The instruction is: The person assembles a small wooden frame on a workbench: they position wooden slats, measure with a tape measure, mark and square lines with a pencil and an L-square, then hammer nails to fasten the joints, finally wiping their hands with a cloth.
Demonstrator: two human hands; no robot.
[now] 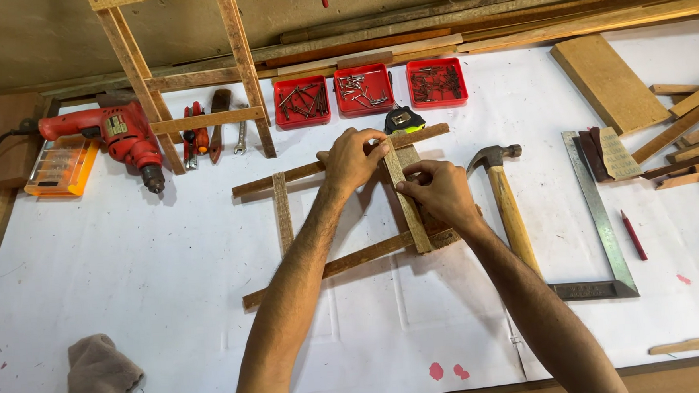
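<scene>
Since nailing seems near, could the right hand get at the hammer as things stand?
Probably yes: the hammer lies just beside the right hand, nothing between them, though that hand would first have to let go of the wooden slat.

I'm in a woodworking workshop: my worktop (90, 258) carries a red power drill (115, 133), a hammer (505, 200), a steel square (602, 231), red trays of nails (364, 90) and wood offcuts (611, 83).

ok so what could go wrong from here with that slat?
The slat is only pinched by both hands, left hand and right hand, across the two rails, so it may skew. The hammer lies right beside the right forearm; an elbow nudge might knock it into the frame.
</scene>
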